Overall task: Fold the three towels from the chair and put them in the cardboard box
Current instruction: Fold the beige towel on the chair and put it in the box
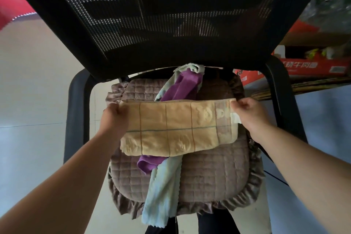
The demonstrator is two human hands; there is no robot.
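**Now: yellow towel stretched between both hands over the chair seat**

Head view, looking down across an office chair [171,24] with a black mesh back and black armrests. Seat covered by a quilted brown-grey cushion [212,173] with a ruffled edge.

Yellow towel [176,129]: held up in a long, wide band above the cushion, apparently doubled along its length. Grid lines and embossed bear-like motifs visible on its face. A white label shows at its right end.

Left hand [112,118]: fingers curled around the towel's left end, gripping the upper corner. Back of the hand faces the camera; fingertips hidden behind the cloth.

Right hand [247,112]: pinches the towel's upper right corner, thumb and fingers closed on the edge, beside the label.

Purple towel [182,87]: lies crumpled on the cushion, running from the seat's back toward its middle; passes under the yellow towel and shows again below it.

Pale blue-green towel [163,192]: tangled with the purple one, one end near the chair back, the other trailing over the front edge of the cushion and hanging down.

Cardboard box [311,66]: red printing on its side, on the floor to the right behind the chair, well apart from the towels. Open top, contents unclear.

Floor [34,100]: pale grey.
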